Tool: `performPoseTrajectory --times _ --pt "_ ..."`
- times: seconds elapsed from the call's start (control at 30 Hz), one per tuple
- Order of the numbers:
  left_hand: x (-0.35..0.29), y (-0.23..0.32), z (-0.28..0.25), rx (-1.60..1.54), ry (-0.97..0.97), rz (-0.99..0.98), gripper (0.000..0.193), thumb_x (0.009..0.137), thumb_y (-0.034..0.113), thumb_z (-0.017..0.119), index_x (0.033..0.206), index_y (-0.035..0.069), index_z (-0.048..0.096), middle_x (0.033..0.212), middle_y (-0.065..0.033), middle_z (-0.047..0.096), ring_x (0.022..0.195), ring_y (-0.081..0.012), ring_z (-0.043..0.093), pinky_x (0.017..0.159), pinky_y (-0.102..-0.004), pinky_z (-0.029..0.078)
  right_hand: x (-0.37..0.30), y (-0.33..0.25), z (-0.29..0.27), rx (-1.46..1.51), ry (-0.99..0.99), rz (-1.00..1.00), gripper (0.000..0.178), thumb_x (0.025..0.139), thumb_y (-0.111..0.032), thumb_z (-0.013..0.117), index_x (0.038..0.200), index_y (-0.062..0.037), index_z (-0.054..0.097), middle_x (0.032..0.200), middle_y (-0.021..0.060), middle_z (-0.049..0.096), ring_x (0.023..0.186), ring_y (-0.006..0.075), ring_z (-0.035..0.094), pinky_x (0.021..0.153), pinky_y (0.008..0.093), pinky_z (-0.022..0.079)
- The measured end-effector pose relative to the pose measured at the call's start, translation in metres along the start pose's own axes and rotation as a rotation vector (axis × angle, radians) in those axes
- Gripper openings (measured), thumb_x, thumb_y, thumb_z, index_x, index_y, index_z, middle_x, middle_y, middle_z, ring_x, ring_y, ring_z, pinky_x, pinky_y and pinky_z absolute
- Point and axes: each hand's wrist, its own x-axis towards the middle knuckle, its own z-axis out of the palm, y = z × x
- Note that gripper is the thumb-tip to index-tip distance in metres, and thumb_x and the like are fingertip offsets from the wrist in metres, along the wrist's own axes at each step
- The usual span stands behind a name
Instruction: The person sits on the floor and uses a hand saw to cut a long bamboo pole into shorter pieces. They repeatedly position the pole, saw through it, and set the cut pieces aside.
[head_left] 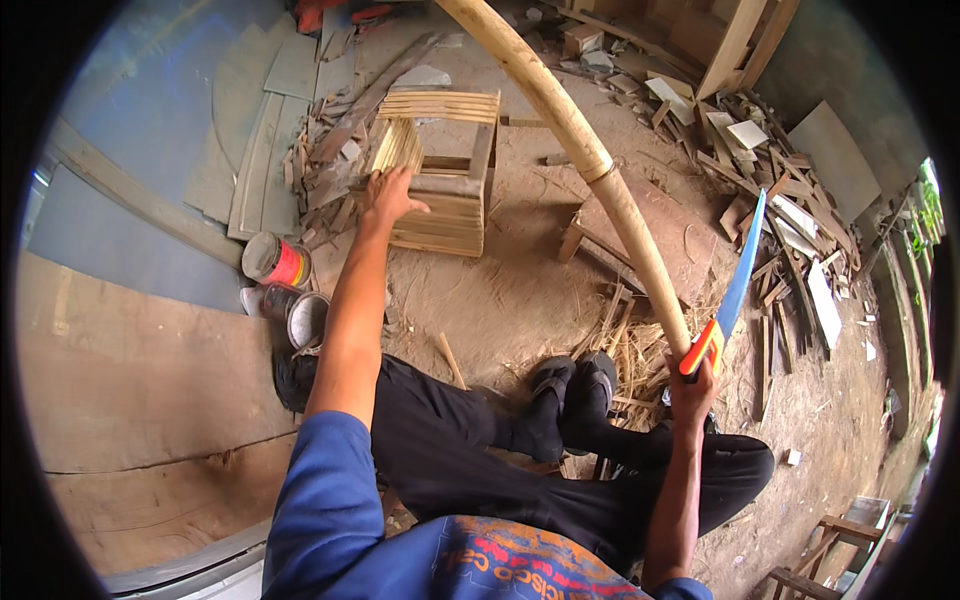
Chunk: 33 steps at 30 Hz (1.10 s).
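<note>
Orange-handled saw (735, 290) fills the right hand (692, 392) I watch; the left hand (390, 196), thumb spread wide, touches a slatted wooden crate (436, 234).

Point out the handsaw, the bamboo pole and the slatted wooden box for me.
Handsaw (738, 285), head view: its blue blade.
Bamboo pole (584, 145), head view: mid-shaft.
Slatted wooden box (445, 223), head view: near-side slats.

Tilted blue-bladed saw (742, 268), slanting bamboo (577, 140), slatted crate (438, 232)
</note>
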Motion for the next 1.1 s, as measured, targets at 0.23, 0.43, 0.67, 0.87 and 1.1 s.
performPoseTrajectory --times 0.23,0.43,0.67,0.87,1.1 --pt "-0.047 0.025 0.032 -0.335 0.412 -0.037 0.084 0.086 0.044 0.076 0.152 0.005 0.041 0.159 -0.0181 0.039 0.141 -0.0391 0.043 0.118 -0.0512 0.034 0.067 0.007 0.009 -0.094 -0.153 -0.123 0.036 0.083 -0.024 0.084 0.114 -0.0087 0.072 0.090 0.0124 0.071 0.079 0.0287 0.070 0.070 0.0409 0.053" --pt "-0.220 0.100 0.043 -0.876 0.459 -0.139 0.024 0.090 0.024 0.072 0.072 0.009 0.068 0.060 -0.0080 0.064 0.051 -0.0268 0.063 0.049 -0.0384 0.047 0.127 0.000 0.047 -0.199 -0.445 -0.388 0.030 0.084 -0.025 0.079 0.103 -0.0043 0.067 0.092 0.0165 0.069 0.087 0.0386 0.067 0.077 0.0465 0.052" --pt "-0.239 0.092 0.036 -0.558 0.639 0.088 0.040 0.082 0.028 0.081 0.111 0.008 0.062 0.117 -0.0097 0.062 0.110 -0.0271 0.059 0.099 -0.0445 0.045 0.131 -0.031 0.114 -0.315 -0.596 -0.629 0.029 0.076 -0.018 0.081 0.096 -0.0040 0.064 0.094 0.0154 0.068 0.090 0.0364 0.067 0.077 0.0468 0.052" --pt "-0.212 0.107 0.077 -0.316 0.038 0.037 0.082 0.074 0.042 0.085 0.141 0.010 0.050 0.135 -0.0130 0.059 0.127 -0.0308 0.056 0.111 -0.0588 0.034 0.135 -0.040 0.146 -0.407 -0.747 -0.675 0.036 0.075 -0.017 0.082 0.104 -0.0054 0.065 0.107 0.0148 0.069 0.105 0.0365 0.064 0.088 0.0470 0.051" --pt "-0.189 0.105 0.097 -0.296 -0.009 0.015 0.049 0.075 0.019 0.077 0.122 0.013 0.062 0.112 -0.0106 0.073 0.107 -0.0295 0.068 0.098 -0.0466 0.046 0.130 -0.049 0.135 -0.200 -0.534 -0.449 0.052 0.081 -0.014 0.077 0.129 -0.0037 0.063 0.109 0.0250 0.070 0.099 0.0424 0.068 0.084 0.0475 0.054"
